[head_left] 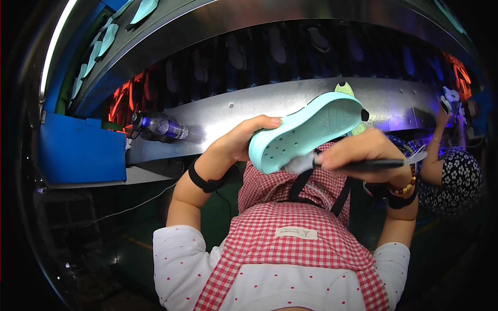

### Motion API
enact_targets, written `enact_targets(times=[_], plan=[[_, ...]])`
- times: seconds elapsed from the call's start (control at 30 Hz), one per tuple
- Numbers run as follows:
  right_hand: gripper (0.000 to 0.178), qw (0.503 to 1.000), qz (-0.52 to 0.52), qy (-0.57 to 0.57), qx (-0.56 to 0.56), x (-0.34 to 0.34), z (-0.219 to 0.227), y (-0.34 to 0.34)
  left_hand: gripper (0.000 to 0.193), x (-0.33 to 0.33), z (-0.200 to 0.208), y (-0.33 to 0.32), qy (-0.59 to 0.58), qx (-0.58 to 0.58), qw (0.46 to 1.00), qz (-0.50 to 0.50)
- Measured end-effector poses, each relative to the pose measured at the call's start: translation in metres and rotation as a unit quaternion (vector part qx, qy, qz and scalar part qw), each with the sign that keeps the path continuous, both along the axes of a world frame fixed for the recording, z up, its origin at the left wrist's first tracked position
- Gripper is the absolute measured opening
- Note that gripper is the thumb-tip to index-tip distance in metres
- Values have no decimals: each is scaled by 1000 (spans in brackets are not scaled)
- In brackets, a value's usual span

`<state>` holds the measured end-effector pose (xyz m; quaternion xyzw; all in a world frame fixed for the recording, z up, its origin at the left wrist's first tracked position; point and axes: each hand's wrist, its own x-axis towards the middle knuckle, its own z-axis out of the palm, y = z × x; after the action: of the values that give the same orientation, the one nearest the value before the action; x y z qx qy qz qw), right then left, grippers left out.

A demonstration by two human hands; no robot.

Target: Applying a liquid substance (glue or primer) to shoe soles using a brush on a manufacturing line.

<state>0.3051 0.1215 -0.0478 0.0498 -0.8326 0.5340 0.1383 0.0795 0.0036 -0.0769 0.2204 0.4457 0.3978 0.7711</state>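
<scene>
A mint-green foam shoe piece, with small holes at one end and pale green tabs at the other, is held tilted in front of my chest. My left hand grips it by the holed end, thumb on the upper edge. In my right hand is a brush with a black handle. Its whitish head is smeared by motion and lies against the lower edge of the shoe piece, near the holes. The fingers of my right hand wrap round the handle.
A metal ledge runs across in front of me, with a bottle on its left. Behind it, shoe soles stand in a dark row. Mint pieces lie at upper left. At right, another person's arm reaches toward the line.
</scene>
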Motion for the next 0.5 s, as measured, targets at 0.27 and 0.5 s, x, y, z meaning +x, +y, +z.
enact_targets(times=[0.27, 0.5], plan=[[18, 996, -76, 41, -13, 12, -11, -3, 60, -10, 5, -13, 37, 62, 994, 81], [21, 995, -87, 27, 39, 14, -19, -8, 54, -14, 13, -23, 155, 166, 962, 152]])
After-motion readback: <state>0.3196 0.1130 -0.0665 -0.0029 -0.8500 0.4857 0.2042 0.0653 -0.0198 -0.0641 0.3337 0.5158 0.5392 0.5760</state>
